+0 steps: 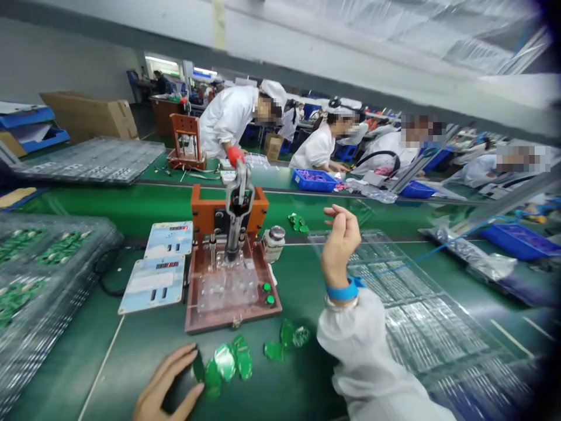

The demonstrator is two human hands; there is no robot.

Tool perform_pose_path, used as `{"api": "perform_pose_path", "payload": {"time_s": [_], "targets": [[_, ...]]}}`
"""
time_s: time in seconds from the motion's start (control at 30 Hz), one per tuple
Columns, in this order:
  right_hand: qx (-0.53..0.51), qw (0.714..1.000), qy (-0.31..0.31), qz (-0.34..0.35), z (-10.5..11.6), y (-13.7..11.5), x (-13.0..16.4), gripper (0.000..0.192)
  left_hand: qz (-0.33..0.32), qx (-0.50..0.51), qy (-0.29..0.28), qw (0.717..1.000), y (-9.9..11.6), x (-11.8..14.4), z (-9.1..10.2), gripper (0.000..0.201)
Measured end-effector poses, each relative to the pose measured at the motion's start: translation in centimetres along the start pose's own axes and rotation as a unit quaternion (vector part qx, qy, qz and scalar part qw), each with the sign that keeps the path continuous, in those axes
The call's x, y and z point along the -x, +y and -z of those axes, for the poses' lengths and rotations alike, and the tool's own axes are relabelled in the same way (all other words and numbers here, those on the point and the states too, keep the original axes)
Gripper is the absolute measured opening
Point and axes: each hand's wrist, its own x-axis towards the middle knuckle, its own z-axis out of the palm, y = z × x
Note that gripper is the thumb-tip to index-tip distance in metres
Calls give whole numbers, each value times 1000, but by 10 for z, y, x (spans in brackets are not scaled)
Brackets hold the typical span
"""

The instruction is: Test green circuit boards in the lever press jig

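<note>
My left hand [169, 383] is at the bottom, with thumb and fingertips at opposite edges of a small dark-green circuit board [198, 366]. Next to it lies a loose group of round green circuit boards [225, 361]; a smaller group [275, 351] is further right. My right hand [340, 241], wearing a blue wrist strap [343, 290], is raised over the bench with loosely bent fingers and nothing visible in them. Between the hands stands a test fixture [232, 304] with a toggle clamp [239, 204], a clear plate and two green buttons.
Two counter displays [153, 283] sit left of the fixture, and a small glass jar [274, 242] right of it. Trays of green boards [56, 251] are stacked at left. Clear plastic trays [421, 310] lie at right. Several boards [298, 222] rest further back. Co-workers [232, 114] sit opposite.
</note>
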Motion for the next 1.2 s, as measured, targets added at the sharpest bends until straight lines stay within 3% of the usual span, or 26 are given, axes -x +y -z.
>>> {"api": "perform_pose_path", "payload": {"time_s": [0.03,0.07,0.13,0.17,0.23,0.3,0.4,0.53,0.7,0.9,1.1,1.2], "targets": [[-26,997,-1,68,9,-20,27,28,-4,-3,8,1000,4,-2,2,28],[-36,986,-40,159,17,-38,55,24,-4,-5,15,1000,9,-3,4,27],[-66,898,-256,351,31,-66,110,23,4,-3,22,1000,17,-7,8,25],[-67,847,-358,387,37,-75,133,25,11,-2,20,1000,20,-8,10,25],[-43,778,-503,374,44,-81,170,22,18,1,16,1000,25,-11,16,24],[0,755,-576,313,47,-78,191,26,13,2,20,1000,29,-15,23,23],[33,732,-634,249,45,-69,200,47,-3,5,34,999,35,-26,33,24],[25,715,-661,224,38,-67,206,60,-39,22,40,998,41,-52,41,27],[26,729,-637,250,32,-71,217,40,-62,63,19,996,39,-93,40,27],[47,722,-625,293,33,-72,213,40,-35,92,-16,995,23,-132,23,31],[36,727,-635,260,35,-75,212,33,-38,81,-61,994,19,-141,13,32],[-14,748,-605,274,38,-78,204,35,-47,56,-61,995,20,-139,14,33]]}}
